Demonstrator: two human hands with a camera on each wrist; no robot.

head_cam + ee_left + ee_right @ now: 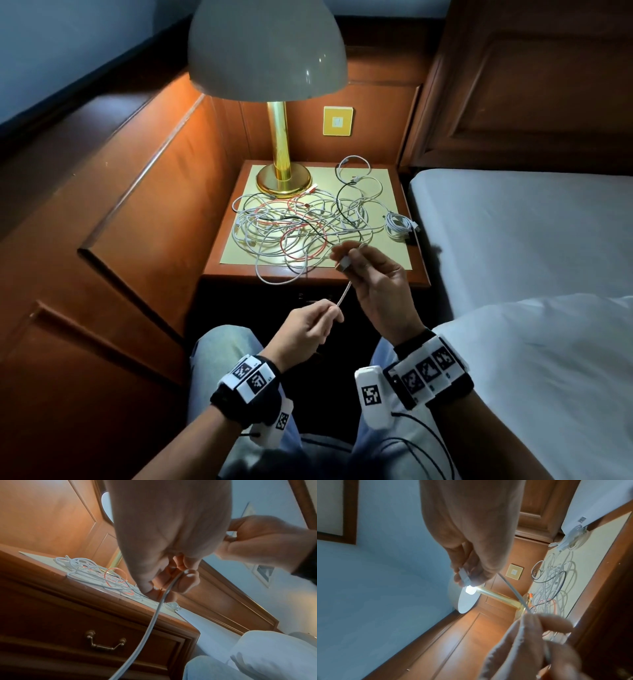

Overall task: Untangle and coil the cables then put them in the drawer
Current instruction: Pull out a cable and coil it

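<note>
Untangling step: my right hand (373, 284) pinches a white cable's plug (343, 263), left hand (305, 330) pinches the cable (343, 295) below. Next: draw it free of the tangle (301, 226), then coil.

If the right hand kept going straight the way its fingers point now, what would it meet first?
Probably the near edge of the tangled cables on the nightstand. The right hand, pinching a white cable, points up-left toward that pile; depth is unclear.
</note>
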